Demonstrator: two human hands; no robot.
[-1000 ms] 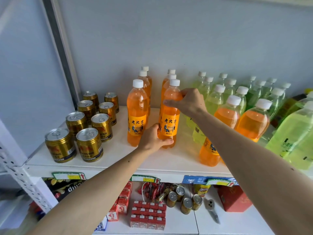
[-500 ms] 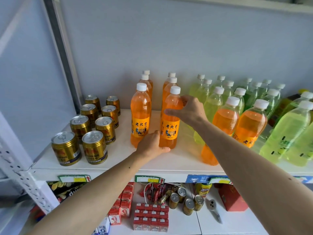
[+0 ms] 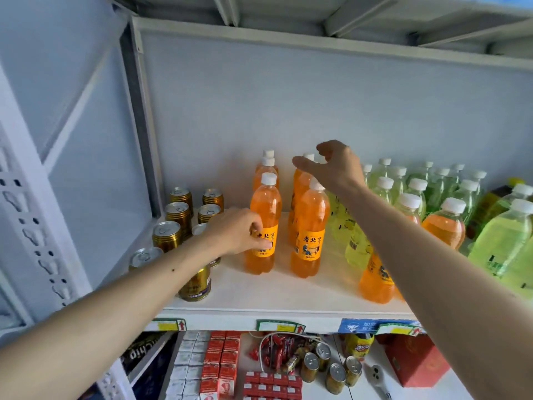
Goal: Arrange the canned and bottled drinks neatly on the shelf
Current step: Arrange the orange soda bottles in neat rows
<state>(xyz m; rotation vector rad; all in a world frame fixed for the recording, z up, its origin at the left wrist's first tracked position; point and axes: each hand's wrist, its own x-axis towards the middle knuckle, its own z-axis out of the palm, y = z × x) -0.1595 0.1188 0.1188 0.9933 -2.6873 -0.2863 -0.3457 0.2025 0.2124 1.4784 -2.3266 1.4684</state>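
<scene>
Two columns of orange soda bottles with white caps stand on the white shelf [image 3: 274, 301]. My left hand [image 3: 236, 233] wraps the label of the front left orange bottle [image 3: 266, 209], fingers curled on it. The front right orange bottle [image 3: 310, 226] stands free beside it. My right hand [image 3: 331, 167] hovers over the caps of the right column, fingers apart and holding nothing. Gold cans [image 3: 177, 213] stand in two rows to the left, partly hidden by my left forearm.
Pale green bottles [image 3: 415, 189] fill the shelf to the right, with more orange bottles [image 3: 444, 226] in front of them and one behind my right forearm. A metal upright [image 3: 141, 134] bounds the left side. The lower shelf holds red cartons [image 3: 219, 362] and small cans.
My right hand let go of the front right orange bottle and rose above the caps. My left hand moved from that bottle's base to the front left bottle's label. The view tilted upward.
</scene>
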